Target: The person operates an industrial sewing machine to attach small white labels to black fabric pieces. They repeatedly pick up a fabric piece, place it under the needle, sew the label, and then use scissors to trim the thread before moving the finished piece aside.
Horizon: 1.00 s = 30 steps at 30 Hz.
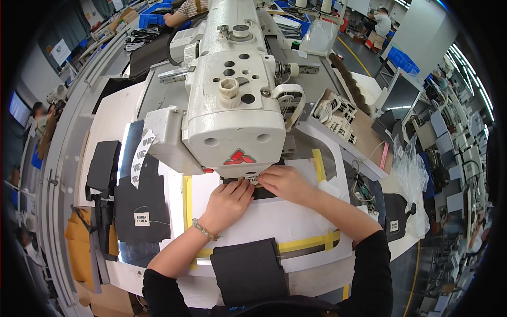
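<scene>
Under the head of a large white industrial sewing machine (235, 127), a small white label (253, 180) with dark print lies on a black fabric piece (266, 193). My left hand (228, 202) comes from the lower left, its fingers drawn together at the label's left edge. At the right edge, my right hand (288, 185) pinches the label with thumb and fingertips. The machine head hides part of the black piece and the needle area. Beneath both hands spreads a white template sheet (216, 216) edged with yellow tape.
A stack of black fabric pieces (248, 272) lies at the front edge. More black pieces (138, 203) are at left, one bearing a label. An open cardboard box (364, 127) with loose labels stands at right, beside clear plastic bags (409, 179). Another person (190, 9) sits behind the machine.
</scene>
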{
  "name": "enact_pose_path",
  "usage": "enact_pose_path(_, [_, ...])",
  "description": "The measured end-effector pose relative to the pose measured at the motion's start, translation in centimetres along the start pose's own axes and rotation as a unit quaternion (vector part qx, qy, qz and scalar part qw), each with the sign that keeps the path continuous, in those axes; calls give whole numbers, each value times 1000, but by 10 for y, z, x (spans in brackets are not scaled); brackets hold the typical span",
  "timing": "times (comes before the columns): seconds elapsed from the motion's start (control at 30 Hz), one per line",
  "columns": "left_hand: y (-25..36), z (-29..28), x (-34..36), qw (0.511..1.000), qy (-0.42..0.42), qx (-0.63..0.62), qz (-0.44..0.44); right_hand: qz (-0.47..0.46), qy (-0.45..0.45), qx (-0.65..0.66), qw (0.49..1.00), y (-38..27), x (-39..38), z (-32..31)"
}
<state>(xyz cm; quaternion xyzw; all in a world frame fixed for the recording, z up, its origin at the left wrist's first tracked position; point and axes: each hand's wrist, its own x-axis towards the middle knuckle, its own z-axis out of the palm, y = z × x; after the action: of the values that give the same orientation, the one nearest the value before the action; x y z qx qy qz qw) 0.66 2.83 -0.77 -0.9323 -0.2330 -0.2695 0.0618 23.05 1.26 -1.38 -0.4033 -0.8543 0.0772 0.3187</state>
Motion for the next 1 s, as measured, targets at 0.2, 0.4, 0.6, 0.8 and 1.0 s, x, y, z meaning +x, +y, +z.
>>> enact_pose_path(0.2, [2, -1, -3, 999, -21, 27, 22, -28, -7, -32, 999, 4, 3, 0])
enact_pose_path(0.4, [13, -7, -4, 998, -36, 39, 21, -37, -9, -53, 998, 2, 4, 0])
enact_pose_path(0.6, [11, -7, -3, 998, -58, 15, -4, -54, 1, -72, 996, 3, 4, 1])
enact_pose_path(0.8, [8, -5, -2, 997, -71, -5, -3, -99, -9, -151, 984, -4, -3, -13])
enact_pose_path(1.0, [9, -4, -2, 994, -100, -24, -33, -64, -45, -171, 982, -16, -15, -18])
